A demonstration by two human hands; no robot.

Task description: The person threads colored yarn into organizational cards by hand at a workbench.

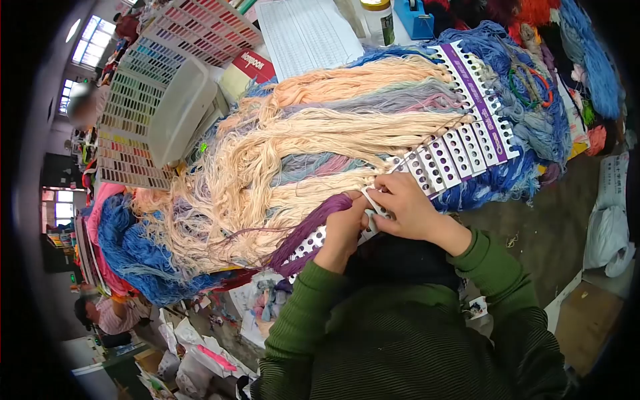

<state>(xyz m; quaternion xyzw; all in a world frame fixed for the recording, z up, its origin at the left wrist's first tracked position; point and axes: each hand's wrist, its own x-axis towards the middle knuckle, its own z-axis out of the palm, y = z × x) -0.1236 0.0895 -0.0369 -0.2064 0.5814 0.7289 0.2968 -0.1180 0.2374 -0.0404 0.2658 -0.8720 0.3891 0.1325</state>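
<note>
My left hand (345, 230) is closed around the top of a bundle of purple thread (307, 231), whose loose length trails down to the left. Close against it, my right hand (408, 205) is bent in a pinch on a white thread card (380, 208) punched with holes. The fingertips of both hands nearly meet, so the exact point where thread and card touch is hidden. Long cream thread hanks (333, 137) spread out from the row of cards just beyond my hands. Further along lie more punched cards (460, 150) and a purple-printed holed strip (477, 100).
Peach thread (360, 79) and blue yarn (137, 250) cover the work surface. Behind stand thread colour charts (137, 100), a clear plastic bin (183, 110), printed sheets (303, 40), a lidded jar (379, 20) and a blue tape dispenser (415, 19). Another person (115, 315) is at far left.
</note>
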